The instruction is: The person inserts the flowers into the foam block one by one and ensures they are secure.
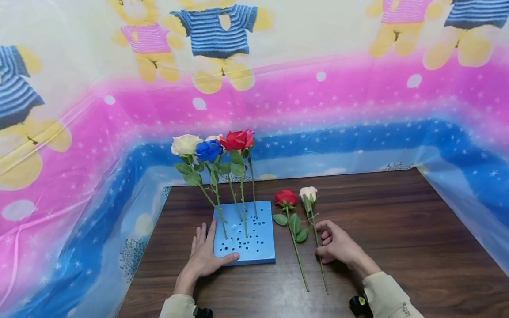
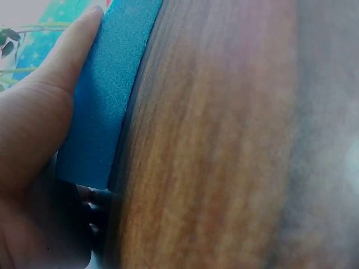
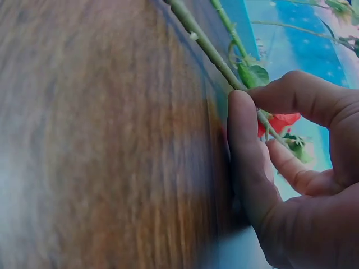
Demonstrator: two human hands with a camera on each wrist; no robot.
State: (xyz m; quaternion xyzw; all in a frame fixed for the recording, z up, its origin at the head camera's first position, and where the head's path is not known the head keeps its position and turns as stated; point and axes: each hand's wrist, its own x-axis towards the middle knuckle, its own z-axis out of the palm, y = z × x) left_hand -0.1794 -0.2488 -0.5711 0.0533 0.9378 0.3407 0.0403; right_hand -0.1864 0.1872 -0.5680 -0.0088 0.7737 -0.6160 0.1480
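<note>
At the block's left side my left hand [image 1: 203, 257] lies with fingers straight, its thumb over the front edge. The blue foam block [image 1: 265, 255] is dotted with holes and bears several upright artificial roses, among them a white rose [image 1: 186, 144], a blue rose [image 1: 209, 150] and a red rose [image 1: 235, 140]. My right hand [image 1: 339, 245] pinches the stem of a cream rose [image 1: 309, 193] between thumb and index finger. In the right wrist view that stem [image 3: 206, 49] runs through the fingertips. The cream rose's flower points away from me.
A second red rose [image 1: 286, 197] with green leaves lies on the dark wooden table [image 1: 397, 229], between the block and the cream rose. Behind the table hangs a patterned cloth [image 1: 342, 101] with bears. Blossoms partly hide one another at the back of the block.
</note>
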